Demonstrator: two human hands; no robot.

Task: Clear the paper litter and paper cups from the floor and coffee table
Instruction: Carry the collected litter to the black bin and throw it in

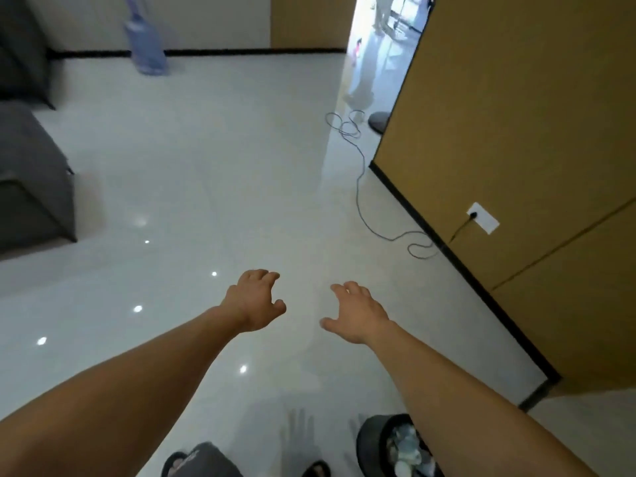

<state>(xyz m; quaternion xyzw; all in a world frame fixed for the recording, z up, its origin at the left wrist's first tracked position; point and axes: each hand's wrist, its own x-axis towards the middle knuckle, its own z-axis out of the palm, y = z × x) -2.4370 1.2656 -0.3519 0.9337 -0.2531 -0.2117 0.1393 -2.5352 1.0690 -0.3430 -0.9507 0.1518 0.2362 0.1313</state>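
Head view: both my arms stretched forward over floor [206, 166]. My left hand [256, 301] released, fingers loosely curled, holding nothing; my right hand [358, 313] likewise. Black bin [368, 438] beneath right forearm holds crumpled paper [404, 449].

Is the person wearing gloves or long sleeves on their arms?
No. The left hand and right hand wear no gloves, rings or watch that I can see. The left forearm and right forearm are uncovered too; no sleeve shows.
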